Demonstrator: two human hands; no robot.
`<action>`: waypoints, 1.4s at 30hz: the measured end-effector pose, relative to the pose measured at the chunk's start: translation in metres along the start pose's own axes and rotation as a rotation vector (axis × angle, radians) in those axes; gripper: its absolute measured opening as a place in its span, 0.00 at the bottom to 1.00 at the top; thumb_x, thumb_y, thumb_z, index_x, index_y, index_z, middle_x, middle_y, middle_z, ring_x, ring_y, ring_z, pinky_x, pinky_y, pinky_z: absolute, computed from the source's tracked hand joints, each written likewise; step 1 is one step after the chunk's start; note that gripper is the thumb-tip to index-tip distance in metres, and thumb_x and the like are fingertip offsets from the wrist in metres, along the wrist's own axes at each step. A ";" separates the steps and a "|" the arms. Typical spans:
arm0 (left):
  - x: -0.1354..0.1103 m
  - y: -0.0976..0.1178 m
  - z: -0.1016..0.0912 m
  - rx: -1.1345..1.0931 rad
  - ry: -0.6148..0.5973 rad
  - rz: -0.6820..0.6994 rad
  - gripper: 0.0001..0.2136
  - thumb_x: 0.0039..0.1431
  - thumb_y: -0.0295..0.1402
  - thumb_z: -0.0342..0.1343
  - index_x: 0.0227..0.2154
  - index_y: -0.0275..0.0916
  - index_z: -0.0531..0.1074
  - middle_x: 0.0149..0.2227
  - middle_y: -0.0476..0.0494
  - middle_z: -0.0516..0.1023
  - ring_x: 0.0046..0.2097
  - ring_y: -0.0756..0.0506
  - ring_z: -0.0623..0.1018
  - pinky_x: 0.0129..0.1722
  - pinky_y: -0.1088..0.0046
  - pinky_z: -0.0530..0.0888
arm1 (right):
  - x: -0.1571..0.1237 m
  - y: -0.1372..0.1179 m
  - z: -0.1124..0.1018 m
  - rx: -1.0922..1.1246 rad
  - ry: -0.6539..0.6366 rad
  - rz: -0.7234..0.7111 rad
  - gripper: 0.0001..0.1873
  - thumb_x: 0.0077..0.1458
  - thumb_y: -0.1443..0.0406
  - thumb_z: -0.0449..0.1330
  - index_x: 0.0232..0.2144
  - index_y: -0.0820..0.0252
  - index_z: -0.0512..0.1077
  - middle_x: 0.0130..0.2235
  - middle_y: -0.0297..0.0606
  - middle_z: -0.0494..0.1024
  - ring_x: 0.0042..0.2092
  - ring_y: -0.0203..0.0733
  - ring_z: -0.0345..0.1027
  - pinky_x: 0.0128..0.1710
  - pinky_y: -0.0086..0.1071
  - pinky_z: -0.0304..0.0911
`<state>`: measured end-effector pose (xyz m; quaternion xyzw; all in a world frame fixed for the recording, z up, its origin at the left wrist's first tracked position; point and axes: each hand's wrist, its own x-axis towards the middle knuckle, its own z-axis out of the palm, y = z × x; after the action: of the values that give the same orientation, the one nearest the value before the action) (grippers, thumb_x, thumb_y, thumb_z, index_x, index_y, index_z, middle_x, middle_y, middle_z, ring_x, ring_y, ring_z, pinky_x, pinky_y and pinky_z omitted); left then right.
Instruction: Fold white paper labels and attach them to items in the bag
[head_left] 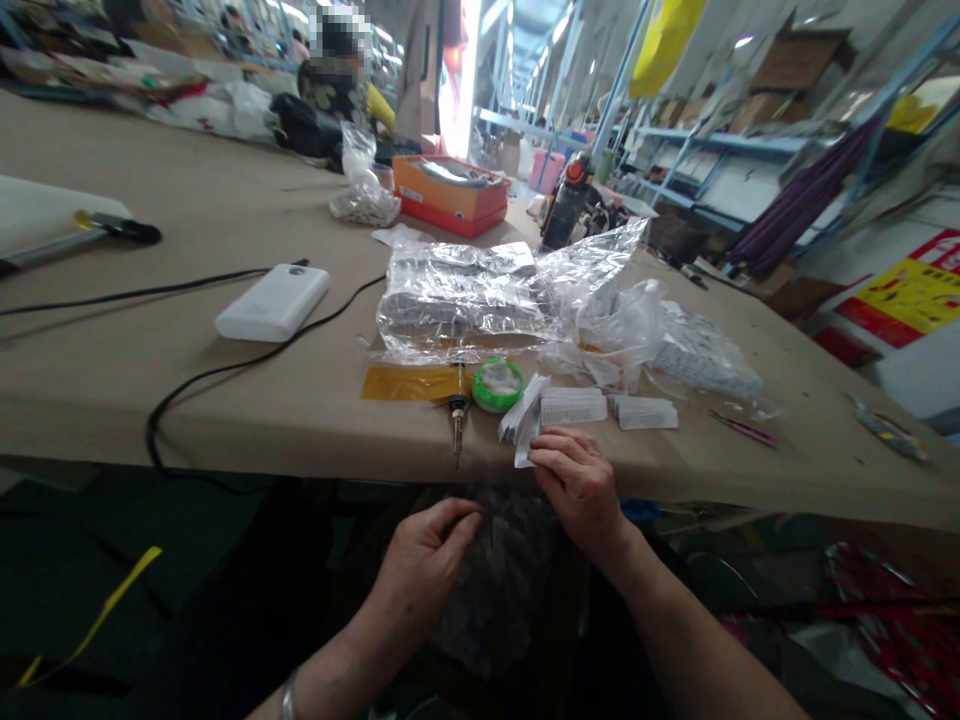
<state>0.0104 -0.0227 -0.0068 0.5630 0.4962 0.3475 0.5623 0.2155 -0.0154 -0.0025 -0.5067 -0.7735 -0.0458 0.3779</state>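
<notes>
My right hand (581, 485) is at the table's front edge, fingers closed on the end of a white paper strip (525, 450). That strip lies against a fanned stack of similar strips (523, 405). Two more white stacks, a middle one (574, 405) and a right one (645, 412), lie beside it. My left hand (427, 555) is below the edge, thumb and forefinger pinched; anything between them is too small to make out. Between the hands and the plastic lies a soldering iron (458, 425), its tip toward me. Touching the fanned stack is a green round tub (497, 386) with greyish contents.
Clear plastic packaging (465, 295) spreads behind the tub. Amber tape (409, 383) is stuck to the brown table. A white power bank (274, 303) and a black cable (195, 380) are at left, tweezers (742, 428) and pliers (889, 428) at right. An orange box (450, 195) stands behind.
</notes>
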 end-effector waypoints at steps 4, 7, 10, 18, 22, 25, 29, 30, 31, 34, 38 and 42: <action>0.004 0.022 0.022 -0.397 -0.123 -0.268 0.08 0.51 0.35 0.58 0.27 0.34 0.76 0.26 0.45 0.77 0.29 0.48 0.74 0.31 0.74 0.70 | -0.008 -0.013 -0.007 0.151 0.033 -0.029 0.09 0.55 0.72 0.56 0.35 0.55 0.72 0.39 0.38 0.78 0.47 0.44 0.68 0.48 0.43 0.64; 0.007 0.030 0.036 -0.786 -0.220 -0.407 0.11 0.53 0.38 0.58 0.31 0.33 0.74 0.28 0.44 0.77 0.28 0.50 0.74 0.29 0.75 0.71 | -0.019 -0.028 -0.015 0.245 -0.033 -0.111 0.08 0.54 0.72 0.56 0.35 0.55 0.71 0.39 0.38 0.78 0.48 0.44 0.68 0.48 0.43 0.64; 0.009 0.029 0.044 -0.902 -0.178 -0.405 0.07 0.50 0.32 0.61 0.28 0.31 0.73 0.24 0.47 0.74 0.23 0.54 0.71 0.23 0.81 0.68 | -0.026 -0.035 -0.021 0.246 -0.122 -0.208 0.09 0.53 0.71 0.56 0.36 0.55 0.71 0.40 0.37 0.77 0.49 0.44 0.67 0.50 0.43 0.63; 0.006 0.032 0.043 -0.661 -0.094 -0.522 0.07 0.56 0.28 0.55 0.36 0.31 0.72 0.25 0.43 0.76 0.24 0.50 0.75 0.25 0.74 0.73 | 0.009 0.014 -0.027 -0.270 -0.182 0.157 0.27 0.57 0.57 0.55 0.55 0.67 0.62 0.52 0.51 0.68 0.56 0.56 0.56 0.55 0.51 0.56; 0.005 0.029 0.043 -0.640 -0.104 -0.535 0.06 0.56 0.27 0.55 0.37 0.31 0.71 0.24 0.44 0.76 0.23 0.50 0.75 0.24 0.76 0.72 | 0.007 0.021 -0.026 -0.368 -0.263 0.162 0.25 0.57 0.54 0.55 0.53 0.61 0.66 0.53 0.48 0.67 0.56 0.56 0.55 0.55 0.50 0.55; 0.005 0.024 0.044 -0.619 -0.093 -0.545 0.06 0.55 0.27 0.55 0.36 0.31 0.70 0.23 0.44 0.76 0.23 0.50 0.75 0.24 0.76 0.72 | -0.004 0.019 -0.026 -0.340 -0.225 0.126 0.19 0.59 0.59 0.54 0.50 0.60 0.69 0.51 0.46 0.69 0.55 0.52 0.57 0.55 0.46 0.55; 0.005 0.021 0.044 -0.601 -0.082 -0.536 0.05 0.55 0.26 0.56 0.35 0.32 0.70 0.23 0.45 0.76 0.23 0.51 0.74 0.24 0.76 0.72 | -0.013 0.023 -0.026 -0.238 -0.133 0.047 0.13 0.60 0.65 0.53 0.45 0.59 0.73 0.46 0.42 0.74 0.52 0.47 0.62 0.54 0.43 0.58; 0.005 0.021 0.044 -0.596 -0.080 -0.537 0.05 0.55 0.26 0.56 0.34 0.32 0.69 0.23 0.45 0.76 0.23 0.50 0.75 0.24 0.76 0.72 | -0.014 0.025 -0.026 -0.210 -0.107 0.032 0.11 0.60 0.65 0.54 0.43 0.58 0.73 0.45 0.41 0.75 0.51 0.46 0.63 0.53 0.42 0.59; 0.006 0.022 0.044 -0.591 -0.080 -0.539 0.04 0.55 0.27 0.56 0.34 0.32 0.70 0.23 0.45 0.76 0.23 0.50 0.75 0.24 0.76 0.72 | -0.014 0.027 -0.026 -0.181 -0.082 0.022 0.10 0.60 0.66 0.54 0.41 0.58 0.74 0.44 0.40 0.76 0.50 0.46 0.65 0.52 0.42 0.60; 0.006 0.027 0.043 -0.583 -0.102 -0.550 0.05 0.56 0.26 0.55 0.35 0.30 0.70 0.25 0.42 0.77 0.23 0.50 0.75 0.24 0.75 0.72 | -0.014 0.033 -0.026 -0.085 -0.028 0.021 0.09 0.59 0.68 0.55 0.38 0.57 0.75 0.41 0.39 0.78 0.49 0.44 0.67 0.51 0.42 0.62; 0.009 0.035 0.044 -0.624 -0.143 -0.589 0.06 0.56 0.26 0.54 0.36 0.30 0.71 0.27 0.40 0.77 0.24 0.49 0.76 0.26 0.72 0.74 | -0.017 0.024 -0.031 0.083 0.089 0.058 0.08 0.58 0.70 0.55 0.37 0.56 0.74 0.40 0.39 0.77 0.48 0.43 0.69 0.49 0.41 0.65; 0.012 0.037 0.047 -0.762 -0.259 -0.562 0.06 0.56 0.24 0.52 0.33 0.28 0.73 0.28 0.39 0.77 0.24 0.49 0.76 0.27 0.72 0.74 | -0.025 -0.005 -0.035 0.265 0.024 -0.067 0.08 0.57 0.70 0.56 0.36 0.55 0.74 0.39 0.39 0.77 0.50 0.45 0.67 0.50 0.43 0.65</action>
<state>0.0648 -0.0202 0.0218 0.2004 0.3925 0.2661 0.8573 0.2352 -0.0525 0.0082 -0.4255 -0.7847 0.0383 0.4491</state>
